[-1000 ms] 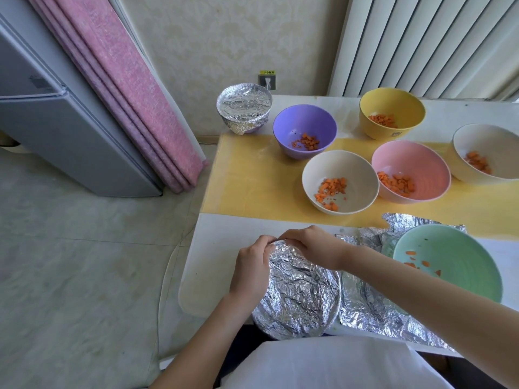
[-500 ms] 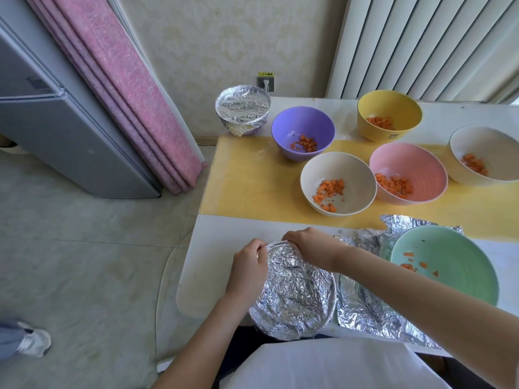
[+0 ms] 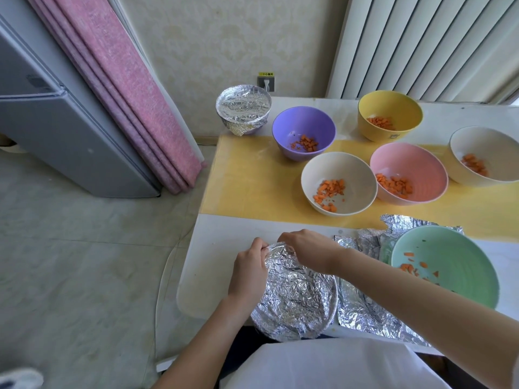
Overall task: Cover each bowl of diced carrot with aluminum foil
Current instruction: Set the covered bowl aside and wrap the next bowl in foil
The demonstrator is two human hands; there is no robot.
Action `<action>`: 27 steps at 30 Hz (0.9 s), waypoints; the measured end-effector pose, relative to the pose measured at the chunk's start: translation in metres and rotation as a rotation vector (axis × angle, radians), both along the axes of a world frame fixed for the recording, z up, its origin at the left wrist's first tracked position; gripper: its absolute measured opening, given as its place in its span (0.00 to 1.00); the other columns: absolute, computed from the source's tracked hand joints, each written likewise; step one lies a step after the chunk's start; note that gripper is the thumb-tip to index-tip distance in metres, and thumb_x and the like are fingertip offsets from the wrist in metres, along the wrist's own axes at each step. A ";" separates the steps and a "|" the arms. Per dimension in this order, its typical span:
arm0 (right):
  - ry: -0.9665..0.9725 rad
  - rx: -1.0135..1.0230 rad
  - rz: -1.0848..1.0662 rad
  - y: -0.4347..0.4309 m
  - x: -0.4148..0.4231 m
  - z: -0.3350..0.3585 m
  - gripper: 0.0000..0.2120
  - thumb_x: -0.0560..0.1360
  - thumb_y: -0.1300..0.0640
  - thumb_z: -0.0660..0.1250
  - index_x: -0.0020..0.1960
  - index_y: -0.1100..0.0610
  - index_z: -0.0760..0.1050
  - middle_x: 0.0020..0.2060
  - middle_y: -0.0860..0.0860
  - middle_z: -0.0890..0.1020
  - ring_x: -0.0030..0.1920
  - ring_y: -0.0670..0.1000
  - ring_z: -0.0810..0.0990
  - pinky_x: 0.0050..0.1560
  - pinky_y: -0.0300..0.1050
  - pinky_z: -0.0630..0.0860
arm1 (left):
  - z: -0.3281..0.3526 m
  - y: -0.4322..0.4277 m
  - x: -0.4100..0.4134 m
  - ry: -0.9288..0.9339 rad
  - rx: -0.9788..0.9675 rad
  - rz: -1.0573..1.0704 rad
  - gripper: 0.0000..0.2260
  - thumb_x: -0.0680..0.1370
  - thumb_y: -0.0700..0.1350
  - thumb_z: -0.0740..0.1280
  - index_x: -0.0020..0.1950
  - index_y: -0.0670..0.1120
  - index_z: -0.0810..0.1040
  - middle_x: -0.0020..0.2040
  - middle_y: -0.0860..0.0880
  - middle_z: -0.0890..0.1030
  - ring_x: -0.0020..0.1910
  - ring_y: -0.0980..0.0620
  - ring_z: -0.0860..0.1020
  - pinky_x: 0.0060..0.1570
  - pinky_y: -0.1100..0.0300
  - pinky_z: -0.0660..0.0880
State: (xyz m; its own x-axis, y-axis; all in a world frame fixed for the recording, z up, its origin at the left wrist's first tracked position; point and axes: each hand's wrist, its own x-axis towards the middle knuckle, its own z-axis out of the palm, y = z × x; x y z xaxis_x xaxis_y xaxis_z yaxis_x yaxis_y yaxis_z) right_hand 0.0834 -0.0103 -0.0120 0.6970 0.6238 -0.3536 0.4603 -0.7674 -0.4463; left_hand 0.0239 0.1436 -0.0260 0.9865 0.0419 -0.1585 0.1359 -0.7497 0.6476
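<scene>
A bowl wrapped in crinkled foil (image 3: 297, 299) sits at the table's near edge. My left hand (image 3: 248, 269) pinches the foil at the bowl's far left rim. My right hand (image 3: 307, 249) grips the foil at the far rim, fingers curled over the edge. A green bowl (image 3: 446, 265) with a few carrot bits stands to the right on loose foil sheets (image 3: 362, 313). Open bowls of diced carrot stand further back: purple (image 3: 303, 127), beige (image 3: 339, 175), pink (image 3: 408, 167), yellow (image 3: 390, 110) and cream (image 3: 486, 153). A second foil-covered bowl (image 3: 243, 108) stands at the far left corner.
The white table (image 3: 219, 248) carries a yellow mat (image 3: 252, 178) under the middle bowls. A pink curtain (image 3: 126, 88) and a grey fridge (image 3: 50, 122) stand to the left. A shoe (image 3: 19, 379) shows at the bottom left on the floor.
Both hands have kept working along the far rim of the near bowl, folding the foil down. The view has shifted slightly; a shoe has come into view on the floor.
</scene>
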 end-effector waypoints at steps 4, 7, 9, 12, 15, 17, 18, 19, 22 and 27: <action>-0.010 0.008 0.014 0.003 0.000 0.001 0.18 0.74 0.72 0.54 0.59 0.60 0.72 0.44 0.54 0.79 0.38 0.51 0.71 0.39 0.45 0.69 | 0.002 -0.001 0.001 -0.019 -0.007 -0.015 0.06 0.81 0.40 0.58 0.50 0.40 0.73 0.42 0.41 0.81 0.40 0.43 0.79 0.37 0.48 0.74; -0.035 0.020 -0.005 0.005 0.001 0.002 0.20 0.72 0.72 0.55 0.59 0.59 0.74 0.34 0.49 0.74 0.36 0.52 0.70 0.33 0.43 0.65 | 0.002 -0.001 -0.001 -0.028 0.001 -0.021 0.06 0.81 0.40 0.58 0.50 0.41 0.73 0.41 0.42 0.81 0.40 0.44 0.78 0.37 0.48 0.74; -0.035 0.022 0.007 0.006 0.002 0.002 0.19 0.72 0.72 0.55 0.57 0.60 0.74 0.30 0.43 0.66 0.35 0.52 0.68 0.30 0.39 0.62 | 0.001 0.000 -0.002 -0.039 0.015 -0.020 0.06 0.81 0.41 0.57 0.49 0.41 0.73 0.39 0.42 0.80 0.37 0.44 0.77 0.34 0.51 0.71; -0.014 0.051 0.011 0.008 0.003 0.000 0.17 0.75 0.70 0.54 0.59 0.58 0.74 0.33 0.47 0.72 0.35 0.51 0.70 0.34 0.43 0.65 | 0.002 0.001 -0.004 -0.071 0.028 -0.016 0.06 0.81 0.41 0.57 0.49 0.41 0.73 0.37 0.43 0.78 0.34 0.45 0.75 0.31 0.54 0.64; 0.001 0.121 -0.027 0.008 0.001 -0.005 0.15 0.79 0.66 0.55 0.59 0.55 0.74 0.36 0.50 0.76 0.36 0.51 0.72 0.38 0.44 0.67 | 0.003 0.002 -0.005 -0.089 0.024 -0.016 0.06 0.81 0.41 0.58 0.49 0.41 0.73 0.37 0.44 0.78 0.33 0.46 0.73 0.31 0.57 0.61; -0.015 0.124 -0.039 0.008 0.002 -0.007 0.13 0.78 0.66 0.55 0.54 0.56 0.76 0.33 0.50 0.74 0.34 0.51 0.70 0.38 0.45 0.66 | 0.003 0.002 -0.006 -0.094 0.018 -0.020 0.06 0.81 0.41 0.58 0.49 0.41 0.72 0.36 0.45 0.77 0.33 0.46 0.73 0.31 0.57 0.61; -0.019 0.119 -0.039 0.008 0.002 -0.007 0.12 0.77 0.66 0.56 0.53 0.57 0.76 0.32 0.50 0.74 0.33 0.51 0.69 0.37 0.45 0.66 | 0.003 0.002 -0.006 -0.094 0.017 -0.022 0.06 0.81 0.41 0.57 0.49 0.41 0.72 0.35 0.46 0.76 0.33 0.46 0.73 0.31 0.57 0.60; -0.019 0.112 -0.035 0.008 0.002 -0.007 0.12 0.77 0.67 0.56 0.52 0.57 0.76 0.32 0.50 0.74 0.33 0.51 0.69 0.37 0.46 0.67 | 0.003 0.002 -0.006 -0.095 0.017 -0.021 0.06 0.81 0.41 0.57 0.49 0.41 0.72 0.35 0.47 0.75 0.32 0.47 0.71 0.31 0.58 0.59; -0.014 0.120 -0.028 0.008 0.002 -0.005 0.12 0.79 0.65 0.55 0.55 0.56 0.75 0.36 0.52 0.78 0.35 0.52 0.72 0.39 0.48 0.70 | 0.003 0.002 -0.004 -0.095 -0.010 -0.001 0.06 0.81 0.41 0.57 0.48 0.42 0.73 0.33 0.49 0.72 0.30 0.50 0.68 0.30 0.58 0.57; 0.010 0.198 -0.143 0.002 -0.003 -0.003 0.14 0.82 0.57 0.53 0.64 0.56 0.72 0.55 0.51 0.80 0.53 0.52 0.78 0.50 0.43 0.70 | -0.002 0.007 -0.004 -0.080 -0.113 0.108 0.07 0.81 0.38 0.58 0.45 0.42 0.72 0.29 0.52 0.69 0.27 0.56 0.64 0.27 0.61 0.59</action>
